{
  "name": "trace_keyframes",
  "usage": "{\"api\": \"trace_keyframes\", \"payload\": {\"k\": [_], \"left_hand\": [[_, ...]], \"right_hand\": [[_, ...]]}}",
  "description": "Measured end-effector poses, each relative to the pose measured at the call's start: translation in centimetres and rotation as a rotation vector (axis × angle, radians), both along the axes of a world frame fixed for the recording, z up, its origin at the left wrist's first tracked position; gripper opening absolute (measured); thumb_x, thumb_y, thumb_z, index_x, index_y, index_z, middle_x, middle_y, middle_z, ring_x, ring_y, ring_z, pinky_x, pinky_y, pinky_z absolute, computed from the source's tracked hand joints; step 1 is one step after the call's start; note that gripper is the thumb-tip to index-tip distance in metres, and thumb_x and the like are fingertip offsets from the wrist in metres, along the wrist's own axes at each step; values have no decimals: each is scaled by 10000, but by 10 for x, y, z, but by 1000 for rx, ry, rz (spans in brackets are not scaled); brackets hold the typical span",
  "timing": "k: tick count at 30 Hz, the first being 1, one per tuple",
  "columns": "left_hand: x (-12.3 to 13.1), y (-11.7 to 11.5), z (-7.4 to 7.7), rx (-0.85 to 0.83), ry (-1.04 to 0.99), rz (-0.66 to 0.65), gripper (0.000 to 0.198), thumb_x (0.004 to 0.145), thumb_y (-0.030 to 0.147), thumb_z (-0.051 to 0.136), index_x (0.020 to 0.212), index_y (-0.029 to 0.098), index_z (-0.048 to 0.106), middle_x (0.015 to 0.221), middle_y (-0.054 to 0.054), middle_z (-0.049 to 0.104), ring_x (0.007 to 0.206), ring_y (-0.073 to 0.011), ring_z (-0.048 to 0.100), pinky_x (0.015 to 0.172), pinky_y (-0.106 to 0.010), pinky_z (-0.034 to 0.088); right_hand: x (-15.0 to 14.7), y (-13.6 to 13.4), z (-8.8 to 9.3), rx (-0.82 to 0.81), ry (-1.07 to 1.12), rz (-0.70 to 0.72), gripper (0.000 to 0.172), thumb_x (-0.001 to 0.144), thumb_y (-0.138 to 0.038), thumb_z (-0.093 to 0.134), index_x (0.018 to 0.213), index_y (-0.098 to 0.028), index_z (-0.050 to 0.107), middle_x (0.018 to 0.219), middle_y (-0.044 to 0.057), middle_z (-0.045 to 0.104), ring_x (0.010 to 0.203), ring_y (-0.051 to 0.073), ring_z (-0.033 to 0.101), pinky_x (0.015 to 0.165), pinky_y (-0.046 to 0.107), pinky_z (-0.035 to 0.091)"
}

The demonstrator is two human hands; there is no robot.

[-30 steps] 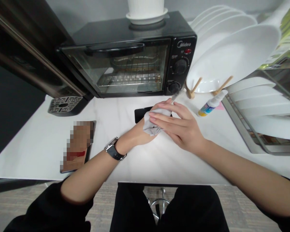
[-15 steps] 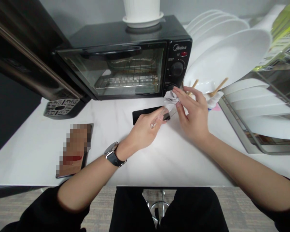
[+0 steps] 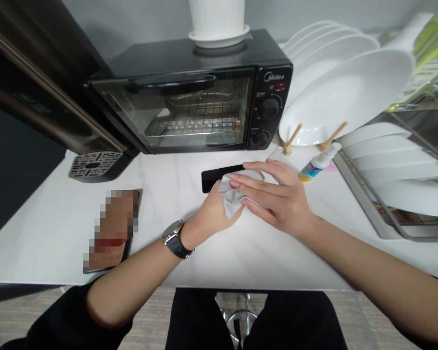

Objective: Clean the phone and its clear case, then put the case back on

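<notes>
My left hand (image 3: 213,209) is closed around a clear phone case (image 3: 275,156); most of the case is hidden, with one see-through end showing beyond my right fingers. A crumpled whitish cloth (image 3: 233,197) lies over the case and my left fingers. My right hand (image 3: 282,197) presses the cloth down from above, fingers bent over it. Just behind both hands, a black phone (image 3: 219,178) lies flat on the white counter (image 3: 219,257), partly covered from view.
A black toaster oven (image 3: 190,112) stands at the back, bearing a white pot (image 3: 217,19). To the right are a small spray bottle (image 3: 316,165), white plates on a wooden stand (image 3: 292,138) and a dish rack (image 3: 365,204). A screen device (image 3: 113,233) lies left, below a drip tray (image 3: 95,165).
The cloth and my right hand have moved left and nearer to me, from the case's far end to over my left fingers. The spray bottle now shows more fully.
</notes>
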State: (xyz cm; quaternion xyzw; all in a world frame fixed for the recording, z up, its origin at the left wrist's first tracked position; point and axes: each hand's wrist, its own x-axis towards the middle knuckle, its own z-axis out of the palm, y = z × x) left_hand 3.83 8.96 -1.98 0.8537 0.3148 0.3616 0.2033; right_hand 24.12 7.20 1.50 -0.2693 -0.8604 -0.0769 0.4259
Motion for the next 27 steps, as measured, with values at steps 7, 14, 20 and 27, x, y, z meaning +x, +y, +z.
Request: {"api": "trace_keyframes", "payload": {"k": [7,14,20,27], "left_hand": [[10,-6,25,-289,-124,85,288,1116,328,462,1173,192,710,1031,-66,816,891,-179,789,701,-265,594],[10,-6,22,-270,-104,126,240,1092,282,476,1056,196,697,947,-55,805,811,-176,779,694,-283,607],[-1,-9,17,61,-72,64,86,939,271,628,972,207,674,1082,-122,818,1022,-287,792,928,-447,641],[5,-8,27,22,-55,110,105,925,165,574,843,206,626,855,-64,783,782,-218,741,735,-343,589]], "right_hand": [[16,24,-3,-76,158,-394,343,1081,-298,590,1373,-272,767,1328,61,820,1389,361,670,1141,607,539],[16,24,-6,-90,147,-322,393,1083,-279,580,1453,-274,711,1387,63,794,1416,348,643,1152,588,547],[3,3,0,-5,-83,70,492,1079,-293,607,1567,-237,587,1435,45,769,1447,286,641,1235,521,484],[7,6,0,-17,-8,-24,595,1054,-228,618,1630,-333,511,1488,13,734,1449,299,643,1184,540,527]]}}
